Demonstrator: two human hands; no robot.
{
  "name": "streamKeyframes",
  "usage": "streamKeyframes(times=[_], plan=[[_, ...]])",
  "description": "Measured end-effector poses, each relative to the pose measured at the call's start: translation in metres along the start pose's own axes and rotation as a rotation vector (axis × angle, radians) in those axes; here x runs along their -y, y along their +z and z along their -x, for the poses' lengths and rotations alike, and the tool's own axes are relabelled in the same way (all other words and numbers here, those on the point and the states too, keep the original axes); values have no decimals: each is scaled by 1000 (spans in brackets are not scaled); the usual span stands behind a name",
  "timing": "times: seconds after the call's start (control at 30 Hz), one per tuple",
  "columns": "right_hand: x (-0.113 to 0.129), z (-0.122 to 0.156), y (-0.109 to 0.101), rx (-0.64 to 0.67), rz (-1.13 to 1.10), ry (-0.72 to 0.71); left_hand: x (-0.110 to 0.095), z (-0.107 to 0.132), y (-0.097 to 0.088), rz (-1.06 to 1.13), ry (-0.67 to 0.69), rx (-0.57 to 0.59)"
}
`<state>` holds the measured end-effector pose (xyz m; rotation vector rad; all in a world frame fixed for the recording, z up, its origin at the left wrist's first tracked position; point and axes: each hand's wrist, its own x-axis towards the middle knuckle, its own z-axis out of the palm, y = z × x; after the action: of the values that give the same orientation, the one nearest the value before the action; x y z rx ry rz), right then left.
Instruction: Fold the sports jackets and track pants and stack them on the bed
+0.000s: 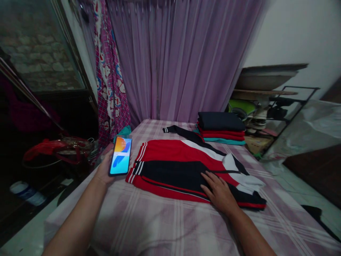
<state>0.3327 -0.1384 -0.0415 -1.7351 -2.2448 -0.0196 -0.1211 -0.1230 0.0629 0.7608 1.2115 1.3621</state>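
Observation:
My left hand is closed around a smartphone, held upright with its lit screen facing me. A red, black and white jacket lies spread on the checked cloth. One black sleeve is laid across the jacket's near side, its striped cuff toward the left. The other sleeve stretches out on the far side. My right hand rests flat on the near sleeve, fingers stretched out, holding nothing.
A stack of folded clothes, dark, red and teal, sits at the far right of the cloth. Purple curtains hang behind. A cluttered rack stands to the right, and a white cylindrical container is at the left.

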Motion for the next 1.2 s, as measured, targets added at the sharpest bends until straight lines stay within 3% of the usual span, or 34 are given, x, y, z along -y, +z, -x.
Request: streamKeyframes(times=[0.1,0.27,0.47,0.6,0.67,0.77,0.83,1.0,1.2], plan=[[2,0,0,-8,-5,6,2,16,8,128,-2,89],[1,0,0,3,-7,10,9,16,6,86,-50,155],[0,-1,1,23,-5,12,6,14,4,107,-72,138],[0,0,1,24,-3,22,0,8,-5,2,-70,81],[-1,-1,1,23,-12,13,-5,-2,-13,-208,-1,-31],[-2,-1,1,21,-19,-4,-12,-20,-24,-712,151,-279],[-2,-1,1,22,-10,4,-16,-28,-27,-965,200,-379],[0,0,-1,28,13,3,-2,-39,-29,-1545,174,-437],[1,0,-2,10,28,4,30,-45,-32,-1725,122,-512]])
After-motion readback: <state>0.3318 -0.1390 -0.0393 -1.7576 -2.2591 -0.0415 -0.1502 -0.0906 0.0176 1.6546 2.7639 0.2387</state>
